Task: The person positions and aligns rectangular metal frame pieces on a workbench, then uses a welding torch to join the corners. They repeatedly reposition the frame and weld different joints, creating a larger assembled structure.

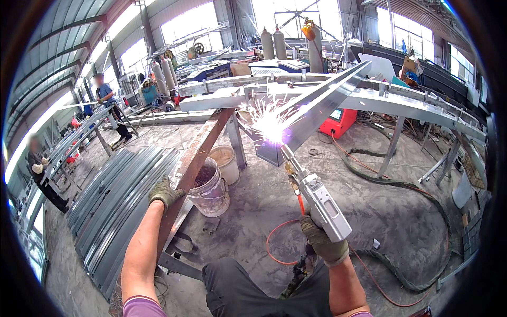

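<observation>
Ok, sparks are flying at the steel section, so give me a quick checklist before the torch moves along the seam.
1. Right hand gripping the welding gun: ok, gloved and closed around the handle.
2. Left hand steadying the rusty beam: ok, gloved, well back from the sparks.
3. Nozzle on the joint: ok, the bright arc sits at the tip against the grey steel section.
4. Forearms covered: not ok, both are bare.
5. Orange hose free to follow: cannot tell, it loops on the floor by the knee.
6. White buckets clear of sparks: cannot tell.
</observation>
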`<state>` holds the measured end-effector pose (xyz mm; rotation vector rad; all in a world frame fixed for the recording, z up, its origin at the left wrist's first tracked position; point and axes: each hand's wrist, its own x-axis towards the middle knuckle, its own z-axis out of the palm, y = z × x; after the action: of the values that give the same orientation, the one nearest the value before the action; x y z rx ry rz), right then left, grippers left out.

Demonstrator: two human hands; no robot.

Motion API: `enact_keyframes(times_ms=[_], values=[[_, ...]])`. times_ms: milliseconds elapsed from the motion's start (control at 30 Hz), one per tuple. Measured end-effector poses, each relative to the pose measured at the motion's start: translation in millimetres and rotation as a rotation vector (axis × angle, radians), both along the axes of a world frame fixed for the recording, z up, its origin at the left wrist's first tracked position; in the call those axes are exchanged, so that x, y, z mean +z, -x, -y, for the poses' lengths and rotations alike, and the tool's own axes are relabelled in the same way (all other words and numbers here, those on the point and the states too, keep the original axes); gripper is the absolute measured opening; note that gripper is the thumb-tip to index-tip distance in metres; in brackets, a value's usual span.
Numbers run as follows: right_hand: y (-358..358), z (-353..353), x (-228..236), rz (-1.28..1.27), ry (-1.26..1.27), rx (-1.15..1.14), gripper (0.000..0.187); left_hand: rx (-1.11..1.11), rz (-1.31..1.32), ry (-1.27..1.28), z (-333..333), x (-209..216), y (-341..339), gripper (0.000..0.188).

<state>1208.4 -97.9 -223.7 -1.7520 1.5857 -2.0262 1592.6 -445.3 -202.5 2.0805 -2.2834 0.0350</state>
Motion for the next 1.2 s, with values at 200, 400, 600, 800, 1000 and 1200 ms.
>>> enact_keyframes(times_ms=[200,400,600,800,1000,1200], values=[[-1.0,1.2,-2.6,-0.001,0.031,0.012,0.008,0.026,-0.001,-0.036,4.7,-3.0,-3.3,0.126],[-1.8,-1.1,-0.3,-0.010,0.000,-0.022,0.007,0.023,-0.006,-0.033,5.4,-3.5,-2.8,0.128],[-3.8,-3.6,1.9,-0.027,-0.006,-0.033,0.008,0.028,-0.009,-0.037,7.1,-5.5,-4.0,0.129],[-1.4,-3.1,1.8,-0.036,-0.013,-0.012,0.009,0.015,0.030,-0.006,7.0,-5.1,-3.1,0.134],[-1.6,-4.0,-0.6,-0.022,-0.020,-0.013,0.010,0.011,0.018,-0.019,3.3,-1.5,-0.8,0.134],[1.1,-5.2,-3.5,-0.074,-0.043,-0.029,0.009,0.008,0.003,-0.027,2.2,-0.4,-0.9,0.134]])
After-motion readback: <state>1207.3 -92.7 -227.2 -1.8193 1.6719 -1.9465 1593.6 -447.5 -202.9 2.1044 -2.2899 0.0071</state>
